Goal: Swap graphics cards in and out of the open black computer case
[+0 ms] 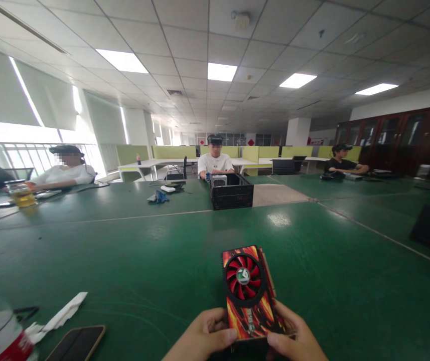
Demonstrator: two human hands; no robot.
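A graphics card (250, 313) with a flame-patterned shroud and a red fan is held up over the green table, its fan side turned toward me. My left hand (207, 332) is closed on its lower left corner, the thumb lying on the front edge. On the lower right, my right hand (293, 333) grips the other corner, thumb also on the front and fingers partly hidden behind the card. A gold-coloured edge connector shows along the card's right side.
A phone (77, 345), white tissue (64, 312) and a large clear container with a red label (15, 346) lie near left. Across the green table (143, 255) stands a black computer case (232, 196) before a seated person; a blue cloth-like item (158, 197) is left of it. Others sit left and right.
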